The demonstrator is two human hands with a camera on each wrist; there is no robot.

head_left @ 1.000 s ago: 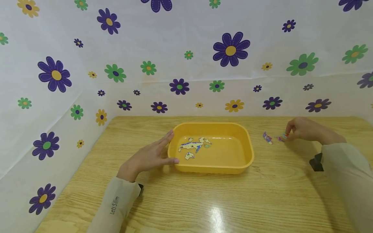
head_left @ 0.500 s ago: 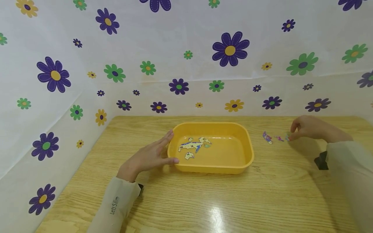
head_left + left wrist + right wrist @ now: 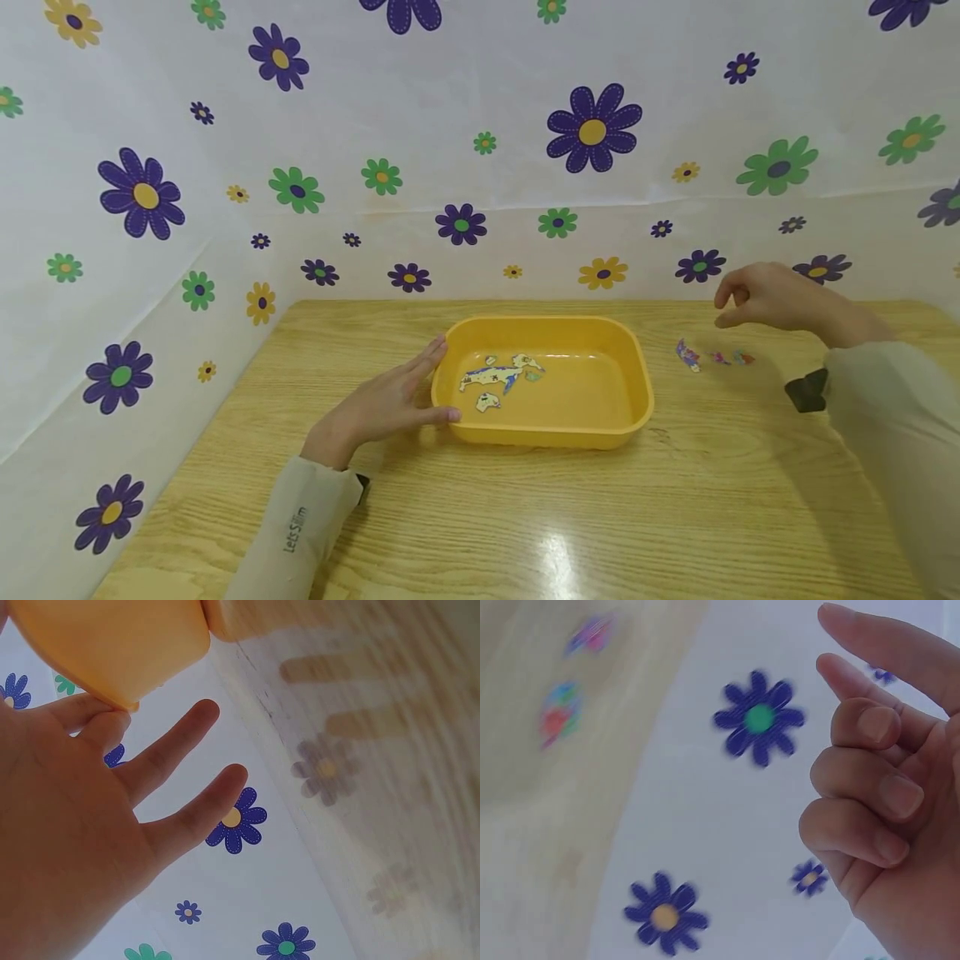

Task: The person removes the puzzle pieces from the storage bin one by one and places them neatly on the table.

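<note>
My left hand (image 3: 386,408) rests against the left end of a yellow plastic tray (image 3: 551,437), its thumb at the near rim and its fingers spread along the side. In the left wrist view, the fingertips meet the rim and two fingers stick out straight. Several flat, cream and blue irregular pieces (image 3: 487,377) lie inside the tray. My right hand (image 3: 776,296) hovers over the back right of the table, holding nothing; thumb and forefinger stand apart, the others curled. Below it lie a purple piece (image 3: 687,355), a small pink piece (image 3: 719,357) and a red-green piece (image 3: 743,357).
The wood-grain table (image 3: 450,525) ends at a white wall covering (image 3: 517,175) printed with purple, green and yellow flowers. The same covering rises along the left side.
My right hand has let go of the red-green piece, leaving it on the table beside the pink one, and has risen up and leftward. The left hand and tray stay put.
</note>
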